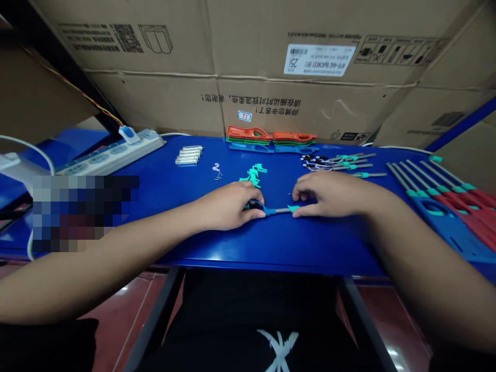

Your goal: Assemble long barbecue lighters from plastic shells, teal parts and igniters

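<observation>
Along the near edge of the blue table, the left hand grips a blue-handled metal rod, and the right hand pinches its teal tip. Red-handled rods lie right; teal clips, orange plastic shells and cardboard boxes sit beyond.

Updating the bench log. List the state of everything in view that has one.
left hand, closed on the blue-handled metal rod
right hand, pinching the rod's teal end
power strip, white plug inserted
orange and green plastic shells, stacked
red-handled rods, lying side by side
</observation>
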{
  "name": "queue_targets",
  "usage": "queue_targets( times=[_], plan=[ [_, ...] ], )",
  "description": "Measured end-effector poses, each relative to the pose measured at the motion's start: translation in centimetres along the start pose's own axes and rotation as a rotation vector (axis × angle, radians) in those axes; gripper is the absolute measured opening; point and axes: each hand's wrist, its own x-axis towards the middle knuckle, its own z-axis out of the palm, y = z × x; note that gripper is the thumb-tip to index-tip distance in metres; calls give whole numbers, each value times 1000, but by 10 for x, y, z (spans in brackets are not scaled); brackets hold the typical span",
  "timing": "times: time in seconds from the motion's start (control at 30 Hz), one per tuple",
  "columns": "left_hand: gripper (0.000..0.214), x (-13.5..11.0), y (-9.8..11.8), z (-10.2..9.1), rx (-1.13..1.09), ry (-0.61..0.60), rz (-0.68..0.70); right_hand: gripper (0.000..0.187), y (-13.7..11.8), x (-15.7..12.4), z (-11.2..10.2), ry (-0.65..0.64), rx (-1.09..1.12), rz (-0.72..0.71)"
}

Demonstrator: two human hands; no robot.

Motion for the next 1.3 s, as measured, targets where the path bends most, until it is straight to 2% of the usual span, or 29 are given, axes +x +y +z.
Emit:
queue_targets(
  times=[0.07, 0.17, 0.3, 0.43, 0.5, 0.63, 0.7, 0.9, 1.0, 1.07, 1.1, 1.17, 1.23, 1.3],
  plan=[
    [21, -1, 4, 0, 0, 17, -30, 24, -6, 4, 4, -22, -36, -24],
    [17, -2, 7, -1, 57, 81, -73, 16, -20, 10, 12, 64, -110, -100],
    [15, -5, 10, -3, 83, 182, -63, 26, -40, 16, 21, 211, -211, -136],
    [12, -8, 12, -5, 75, 266, -50, 34, -51, 20, 28, 256, -339, -42],
    [10, -10, 12, -6, 68, 279, -62, 34, -52, 21, 30, 283, -405, -60],
    [17, -9, 11, -6, -116, 313, -112, 30, -52, 21, 35, 408, -509, -204],
    [21, -8, 9, -5, -207, 318, -119, 30, -54, 21, 37, 419, -528, -237],
    [22, 1, 2, 2, -436, 205, -191, 26, -59, 20, 34, 269, -485, -211],
    [22, 5, 0, -1, -478, 241, -143, 27, -56, 18, 26, 260, -418, -152],
    [23, 3, -3, -10, -451, 242, -102, 30, -51, 15, 21, 260, -341, -112],
    [26, 1, -6, -16, -417, 205, -98, 31, -47, 13, 18, 245, -292, -98],
    [33, -4, -13, -31, -323, 57, -129, 30, -39, 10, 12, 199, -191, -76],
    [32, -9, -22, -44, -241, -176, -143, 29, -29, 7, 7, 167, -112, -64],
    [30, -11, -28, -51, -255, -254, -188, 28, -20, 4, 4, 169, -64, -77]
  ],
)
